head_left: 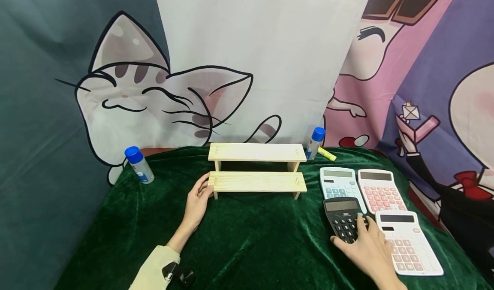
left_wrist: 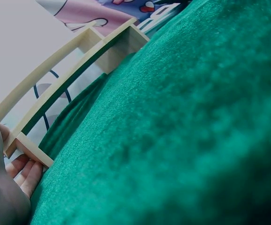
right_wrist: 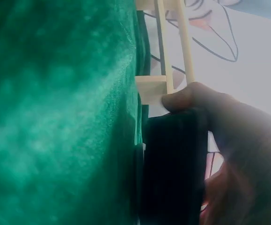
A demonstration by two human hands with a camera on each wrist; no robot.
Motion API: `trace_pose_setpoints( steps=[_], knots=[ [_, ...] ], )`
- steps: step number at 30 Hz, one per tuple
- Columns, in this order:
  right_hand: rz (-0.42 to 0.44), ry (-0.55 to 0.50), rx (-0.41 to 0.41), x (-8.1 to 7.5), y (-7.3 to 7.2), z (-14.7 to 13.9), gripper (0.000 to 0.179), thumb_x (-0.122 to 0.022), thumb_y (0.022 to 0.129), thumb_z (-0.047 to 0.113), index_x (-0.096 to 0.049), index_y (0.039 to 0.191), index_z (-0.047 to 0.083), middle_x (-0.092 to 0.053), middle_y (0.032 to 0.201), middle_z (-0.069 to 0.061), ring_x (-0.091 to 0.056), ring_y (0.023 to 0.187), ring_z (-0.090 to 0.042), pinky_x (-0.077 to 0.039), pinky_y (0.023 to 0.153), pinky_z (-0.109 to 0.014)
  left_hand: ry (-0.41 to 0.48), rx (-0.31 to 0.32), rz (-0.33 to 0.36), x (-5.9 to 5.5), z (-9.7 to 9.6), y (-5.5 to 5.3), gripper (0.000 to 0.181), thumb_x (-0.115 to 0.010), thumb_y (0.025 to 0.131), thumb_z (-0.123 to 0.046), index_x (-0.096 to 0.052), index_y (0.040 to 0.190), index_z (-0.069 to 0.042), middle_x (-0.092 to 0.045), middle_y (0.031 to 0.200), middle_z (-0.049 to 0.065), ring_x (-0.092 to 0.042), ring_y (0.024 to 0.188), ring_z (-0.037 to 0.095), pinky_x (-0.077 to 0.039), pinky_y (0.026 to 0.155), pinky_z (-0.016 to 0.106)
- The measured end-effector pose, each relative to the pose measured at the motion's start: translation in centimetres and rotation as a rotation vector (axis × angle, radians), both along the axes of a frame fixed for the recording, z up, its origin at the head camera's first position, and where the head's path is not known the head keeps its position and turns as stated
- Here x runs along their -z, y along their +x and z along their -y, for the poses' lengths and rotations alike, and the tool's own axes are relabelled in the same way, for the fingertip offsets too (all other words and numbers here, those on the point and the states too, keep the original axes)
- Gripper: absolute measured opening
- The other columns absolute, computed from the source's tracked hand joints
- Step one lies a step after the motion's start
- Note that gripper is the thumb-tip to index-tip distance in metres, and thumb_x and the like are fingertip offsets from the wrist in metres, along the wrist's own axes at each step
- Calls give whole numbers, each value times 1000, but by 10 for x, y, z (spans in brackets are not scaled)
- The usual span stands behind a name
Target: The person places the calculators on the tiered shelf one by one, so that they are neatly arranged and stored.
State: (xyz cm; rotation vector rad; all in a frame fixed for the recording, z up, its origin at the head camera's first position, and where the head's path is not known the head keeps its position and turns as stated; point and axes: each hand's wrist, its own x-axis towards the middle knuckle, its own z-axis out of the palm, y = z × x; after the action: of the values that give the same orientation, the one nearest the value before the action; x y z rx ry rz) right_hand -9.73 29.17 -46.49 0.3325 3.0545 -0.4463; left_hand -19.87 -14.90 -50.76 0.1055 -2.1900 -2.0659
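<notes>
A two-step wooden rack [head_left: 257,182] of pale boards stands on the dark green cloth. At the left end of its lower step, my left hand [head_left: 198,200] grips the board, thumb on the edge and fingers round the leg [left_wrist: 34,150]. On the right, my right hand [head_left: 368,249] holds a black calculator [head_left: 341,223] by its sides. Its near right part is hidden under the hand. The right wrist view shows the thumb along the dark edge of the black calculator [right_wrist: 172,168]. It overlaps a light blue calculator [head_left: 339,182] and lies beside a white calculator [head_left: 411,247].
Behind the white one lies a pink calculator [head_left: 380,191]. A blue-capped spray can [head_left: 140,165] stands at the left, another blue-capped can [head_left: 315,143] at the rack's back right, near a yellow tube [head_left: 326,154]. A cartoon-printed curtain [head_left: 270,58] hangs behind the cloth-covered table [head_left: 251,243].
</notes>
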Motion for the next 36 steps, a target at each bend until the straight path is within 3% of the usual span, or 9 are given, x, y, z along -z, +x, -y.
trace_pose_setpoints(
  steps=[6, 14, 22, 24, 26, 33, 36],
  knots=[
    [-133, 5, -61, -7, -10, 12, 113, -73, 74, 68, -37, 146, -11, -34, 142, -36, -40, 123, -55, -36, 85, -71, -15, 3, 2, 1, 1, 0, 46, -55, 103, -20, -46, 148, -19, -58, 135, 15, -59, 109, 6, -52, 92, 22],
    [-260, -64, -158, -27, -32, 37, 106, -77, 75, 58, -36, 150, -3, -33, 148, -30, -39, 129, -49, -33, 93, -67, -4, 5, 16, 0, 1, -1, 47, -55, 103, -19, -45, 150, -18, -57, 137, 15, -59, 116, 16, -53, 98, 32],
    [-310, -130, -244, -37, -54, 69, 102, -79, 75, 54, -36, 152, 3, -33, 152, -27, -37, 132, -46, -31, 96, -64, -34, 10, 59, -30, -4, 13, 49, -53, 103, -13, -42, 151, -9, -57, 137, 21, -58, 120, 29, -49, 103, 48],
    [-326, -136, -265, -39, -60, 76, 101, -78, 74, 54, -37, 152, 4, -33, 153, -26, -37, 133, -44, -31, 97, -64, -37, 6, 63, -33, -5, 14, 49, -53, 103, -14, -42, 151, -9, -57, 136, 21, -59, 120, 30, -48, 104, 50],
    [-337, -142, -284, -42, -67, 83, 101, -78, 74, 55, -37, 152, 6, -33, 154, -26, -36, 134, -44, -32, 98, -64, -44, 3, 56, -31, -5, 14, 49, -53, 103, -13, -42, 151, -8, -57, 136, 21, -59, 119, 29, -50, 103, 49],
    [-341, -197, -327, -50, -87, 108, 103, -77, 74, 57, -35, 155, 11, -30, 157, -20, -35, 136, -41, -32, 99, -59, -27, -12, 46, -3, -2, 1, 48, -54, 103, -20, -44, 150, -18, -57, 137, 15, -58, 120, 23, -53, 99, 36],
    [-335, -222, -342, -54, -94, 121, 103, -77, 73, 57, -34, 155, 13, -28, 159, -18, -33, 138, -40, -30, 102, -58, -24, -13, 29, 0, -1, 0, 47, -55, 103, -20, -45, 150, -19, -58, 137, 14, -58, 120, 23, -53, 98, 34]
  ],
)
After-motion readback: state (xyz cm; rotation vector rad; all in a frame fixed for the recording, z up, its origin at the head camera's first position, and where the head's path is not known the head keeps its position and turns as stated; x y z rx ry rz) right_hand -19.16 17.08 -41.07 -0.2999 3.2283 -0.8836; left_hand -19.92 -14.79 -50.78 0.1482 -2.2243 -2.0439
